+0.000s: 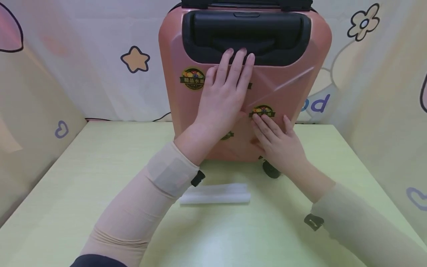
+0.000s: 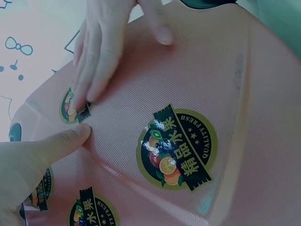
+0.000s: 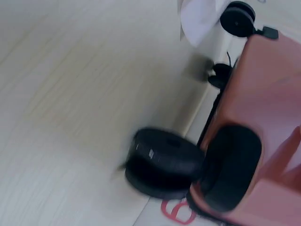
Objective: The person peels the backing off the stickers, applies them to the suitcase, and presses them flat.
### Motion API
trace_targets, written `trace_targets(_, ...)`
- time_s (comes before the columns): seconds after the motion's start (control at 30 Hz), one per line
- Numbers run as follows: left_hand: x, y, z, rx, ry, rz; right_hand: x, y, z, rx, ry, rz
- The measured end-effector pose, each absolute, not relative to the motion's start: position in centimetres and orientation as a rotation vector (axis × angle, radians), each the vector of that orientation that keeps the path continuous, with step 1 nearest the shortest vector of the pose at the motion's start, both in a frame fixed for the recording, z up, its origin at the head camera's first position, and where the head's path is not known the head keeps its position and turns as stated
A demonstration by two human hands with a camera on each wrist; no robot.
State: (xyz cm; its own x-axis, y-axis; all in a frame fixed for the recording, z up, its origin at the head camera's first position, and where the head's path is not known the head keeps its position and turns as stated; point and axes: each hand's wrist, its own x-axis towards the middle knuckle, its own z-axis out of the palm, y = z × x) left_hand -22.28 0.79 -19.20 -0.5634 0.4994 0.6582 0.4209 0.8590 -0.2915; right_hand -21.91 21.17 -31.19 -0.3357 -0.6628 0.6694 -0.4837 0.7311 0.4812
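A pink hard-shell suitcase [image 1: 283,85] stands upright on the table, its black recessed handle panel [image 1: 247,33] near the top. Round fruit stickers are on its front: one at upper left [image 1: 192,83], one at right [image 1: 262,110], one lower down [image 1: 227,136]. My left hand [image 1: 221,91] lies on the front with straight fingers reaching the handle panel, partly covering another sticker. With extended fingers, my right hand [image 1: 283,146] touches the right-hand sticker. In the left wrist view, the left thumb [image 2: 68,141] is close to that sticker [image 2: 70,110], and a large sticker [image 2: 176,148] shows fully.
A white folded or rolled sheet [image 1: 215,194] lies on the pale table [image 1: 133,167] in front of the suitcase. Black wheels [image 3: 164,160] are at the suitcase's base. Patterned curtains [image 1: 116,96] enclose the back and sides.
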Motion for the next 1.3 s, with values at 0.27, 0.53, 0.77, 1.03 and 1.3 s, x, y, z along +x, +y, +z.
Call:
trace_targets(0.27,-22.1,1.1,-19.0,-0.666,-2.251,0.141,-21.3,22.9,-31.4,0.708,-1.955,-0.196)
trace_targets(0.53,-22.1,1.2,-19.2,-0.667,-2.24,0.113,-21.1,21.4,-32.4,0.898,-2.035,-0.214)
trace_targets(0.77,-22.1,1.0,-19.3,-0.688,-2.257,0.108,-21.1,23.1,-32.1,0.843,-2.016,-0.192)
trace_targets(1.03,-22.3,0.6,-19.1,-0.693,-2.243,0.092,-20.2,24.0,-30.8,0.694,-2.181,-0.13)
trace_targets(1.3,-22.1,0.1,-20.0,-0.799,-2.208,-0.081,-19.7,23.2,-31.5,0.771,-2.085,-0.148)
